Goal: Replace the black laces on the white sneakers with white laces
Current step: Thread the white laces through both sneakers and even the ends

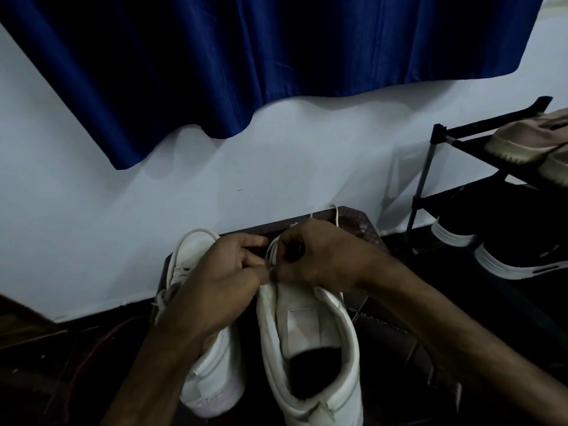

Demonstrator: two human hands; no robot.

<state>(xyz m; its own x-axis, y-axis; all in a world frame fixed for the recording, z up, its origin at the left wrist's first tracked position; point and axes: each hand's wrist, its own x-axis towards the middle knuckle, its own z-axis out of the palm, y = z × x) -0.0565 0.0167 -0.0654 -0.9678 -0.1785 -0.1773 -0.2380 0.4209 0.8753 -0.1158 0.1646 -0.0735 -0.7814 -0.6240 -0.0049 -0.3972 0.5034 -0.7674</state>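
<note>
Two white sneakers stand side by side on a dark stool (353, 222), toes toward the wall. The right sneaker (310, 342) is nearest me, its dark opening facing up. Over its eyelet area my left hand (221, 272) and my right hand (316, 256) meet, both pinching a white lace (272, 247) that loops up between them. Another strand of white lace (335, 214) trails past my right hand toward the wall. The left sneaker (212, 370) lies partly under my left forearm, with white lace showing near its eyelets. No black lace is visible.
A blue curtain (246, 56) hangs over the white wall behind the stool. A black shoe rack (436, 167) stands at the right with pinkish shoes on top and dark white-soled shoes (522, 256) below. A reddish cord (92, 342) lies on the dark floor at left.
</note>
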